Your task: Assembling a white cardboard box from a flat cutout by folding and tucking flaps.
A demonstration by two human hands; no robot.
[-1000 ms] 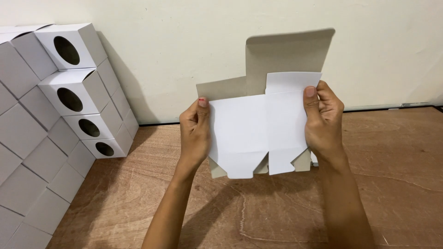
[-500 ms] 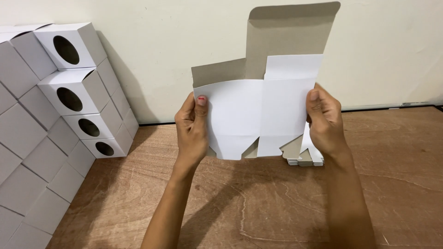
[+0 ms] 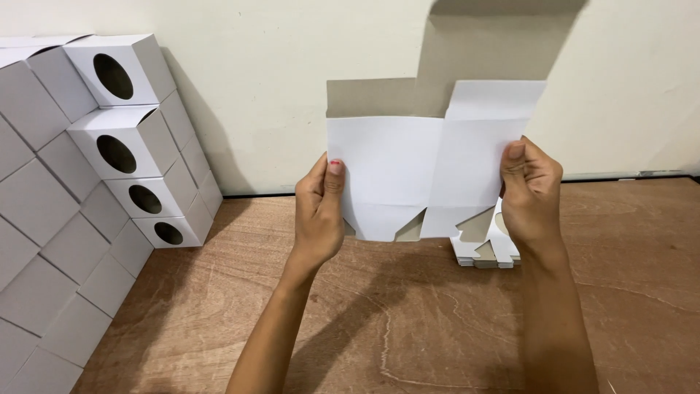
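I hold a flat, unfolded white cardboard box blank [image 3: 415,168] upright in front of me, above the wooden table [image 3: 408,321]. My left hand [image 3: 321,208] grips its left edge, thumb on the front. My right hand [image 3: 531,191] grips its right edge. The blank's grey inner flaps rise at the top and its cut tabs hang at the bottom. Behind its lower right corner lies a small stack of more flat blanks [image 3: 485,252] on the table.
Several assembled white boxes with round holes [image 3: 117,146] are stacked at the left against the cream wall [image 3: 255,87], forming a stepped pile that runs down to the near left corner.
I have lifted the blank higher and turned it more upright. Both hands slid lower along its side edges, and the stack of blanks behind it shows more.
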